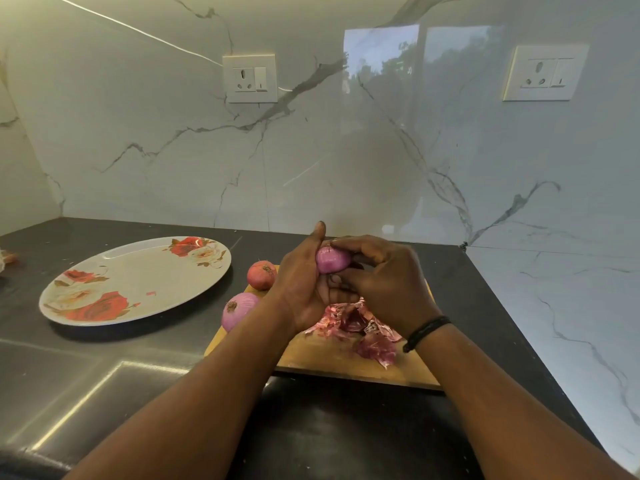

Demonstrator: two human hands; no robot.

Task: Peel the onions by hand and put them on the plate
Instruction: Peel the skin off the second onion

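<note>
Head view: both hands are raised together above the wooden cutting board [346,362], working on one onion. Left hand [304,282] cradles the held onion [333,259] from the left and below, thumb pointing up beside it, fingers curled under. Right hand [384,282] grips the same onion from the right, fingertips curled over its top; a black wristband [426,332] sits on that wrist. The held onion shows smooth purple skin, mostly peeled. A pile of loose peels [360,327] lies on the board beneath the hands. Two more onions rest at the board's left edge: an unpeeled reddish one [261,274] farther back, a purple one [239,310] nearer. The floral plate [138,282] sits on the dark countertop [104,375] to the left, apart from the board, carrying no onions. Two wall sockets [250,78] are mounted on the marble backsplash.
</note>
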